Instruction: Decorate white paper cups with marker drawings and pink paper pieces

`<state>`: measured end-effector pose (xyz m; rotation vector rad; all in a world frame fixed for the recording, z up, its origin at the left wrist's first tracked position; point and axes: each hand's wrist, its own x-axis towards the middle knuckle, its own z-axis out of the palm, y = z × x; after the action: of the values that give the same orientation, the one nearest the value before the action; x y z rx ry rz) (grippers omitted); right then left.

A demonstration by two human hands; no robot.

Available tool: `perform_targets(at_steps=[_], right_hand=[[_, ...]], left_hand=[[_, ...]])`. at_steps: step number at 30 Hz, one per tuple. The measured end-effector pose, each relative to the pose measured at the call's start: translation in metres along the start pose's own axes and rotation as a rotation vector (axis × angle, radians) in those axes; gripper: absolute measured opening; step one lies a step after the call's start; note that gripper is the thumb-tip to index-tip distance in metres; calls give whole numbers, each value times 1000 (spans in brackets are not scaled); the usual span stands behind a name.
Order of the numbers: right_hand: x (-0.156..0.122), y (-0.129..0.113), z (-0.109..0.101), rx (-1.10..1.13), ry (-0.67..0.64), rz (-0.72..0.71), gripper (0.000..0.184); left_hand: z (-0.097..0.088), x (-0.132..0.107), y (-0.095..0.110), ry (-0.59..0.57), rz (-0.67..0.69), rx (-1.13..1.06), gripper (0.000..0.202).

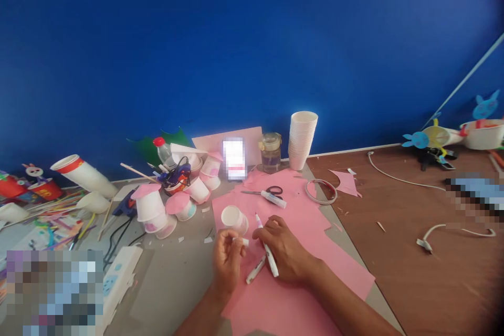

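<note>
Head view — marker [268, 249] in right hand [289, 254], cap [244, 241] in left hand [226, 265]

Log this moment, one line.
left hand: pinches small white cap | right hand: holds white marker pen | white paper cup: on pink paper sheet
</note>
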<state>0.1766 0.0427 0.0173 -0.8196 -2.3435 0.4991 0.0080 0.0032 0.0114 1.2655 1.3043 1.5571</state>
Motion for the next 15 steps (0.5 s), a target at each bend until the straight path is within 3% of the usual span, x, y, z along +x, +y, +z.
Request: perform_targets(at_steps=[9, 15], right_hand=[[-1, -7, -5, -76, -203, -38, 48], [0, -3, -1, -53, -124, -12, 39]], left_hand=[[-5, 2, -6, 31, 6, 128, 30], [-6, 3, -4, 45, 19, 138, 35]])
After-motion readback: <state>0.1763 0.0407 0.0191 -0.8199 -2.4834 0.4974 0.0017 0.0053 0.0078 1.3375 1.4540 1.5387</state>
